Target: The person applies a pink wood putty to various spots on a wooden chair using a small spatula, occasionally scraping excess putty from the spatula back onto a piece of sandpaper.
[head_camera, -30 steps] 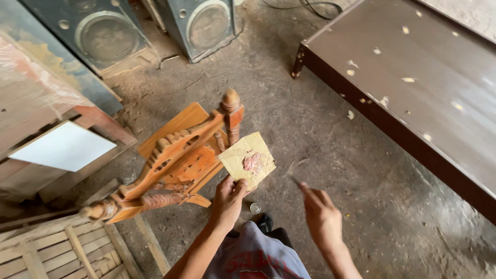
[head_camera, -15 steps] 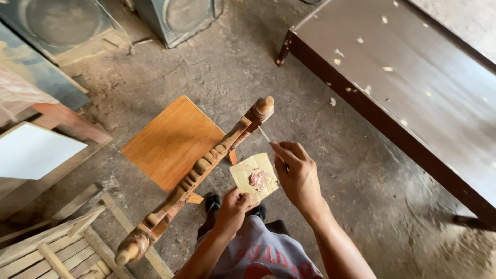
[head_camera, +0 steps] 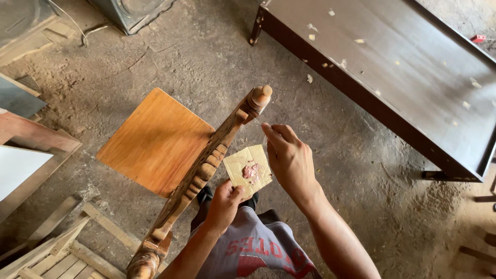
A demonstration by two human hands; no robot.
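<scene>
Nearest to me, my left hand has its grip pinched shut on the lower corner of a small square of cardboard, held flat and face up with a smear of reddish-brown paste in its middle. Just right of it, my right hand has thumb and fingers closed on a thin blade-like tool, too slim for me to say what kind. Its tip points at the upper end of the chair's carved back rail.

That wooden chair stands on the floor right in front of my knees. Its turned and carved rail runs from low left up to a rounded knob, and it lies between me and the orange-brown seat, partly blocking it. The cardboard sits just beside the rail, and I cannot tell whether they touch.

At the left edge of the floor there is a pale slatted wooden frame, and above it a reddish frame holding a white panel. Further off to the right stands a long dark brown desk, its top dotted with pale flecks. A small red object lies beyond its far edge, and a grey metal box stands at the top of the dusty concrete floor.
</scene>
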